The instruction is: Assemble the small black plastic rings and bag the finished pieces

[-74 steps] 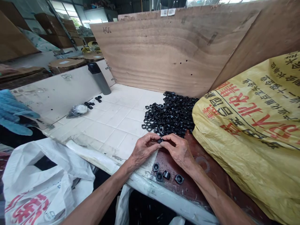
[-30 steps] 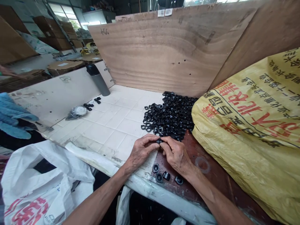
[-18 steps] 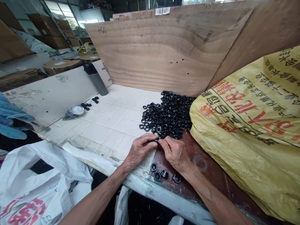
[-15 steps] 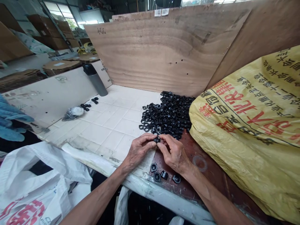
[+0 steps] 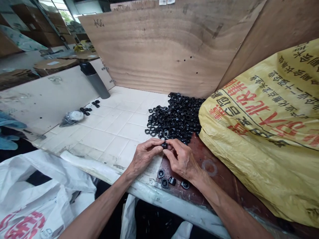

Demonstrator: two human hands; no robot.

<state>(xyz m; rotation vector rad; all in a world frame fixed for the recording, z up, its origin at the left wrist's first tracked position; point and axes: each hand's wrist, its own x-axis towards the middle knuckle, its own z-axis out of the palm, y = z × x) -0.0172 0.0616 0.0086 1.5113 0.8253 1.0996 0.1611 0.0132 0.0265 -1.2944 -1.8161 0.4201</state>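
Note:
Between the fingertips of my left hand (image 5: 144, 156) and my right hand (image 5: 181, 160) is a small black plastic ring (image 5: 164, 145), held just in front of the pile. Both hands grip it, and my fingers hide most of it. A heap of similar black rings (image 5: 174, 119) lies on the white tile surface (image 5: 112, 132), almost touching my right fingers. Below my hands, several black ring parts (image 5: 164, 183) stand on a brown board (image 5: 199, 186).
A plywood panel (image 5: 149, 46) rises behind the heap, and a bulging yellow printed sack (image 5: 256, 132) lies to the right. A white woven bag (image 5: 42, 196) sits at lower left. A grey bottle (image 5: 94, 81) and a small plastic bag (image 5: 71, 118) stand farther left.
My view has shifted, so the scene sits a little farther left and higher. Both hands still hold the small black ring, and my fingers have shifted slightly around it.

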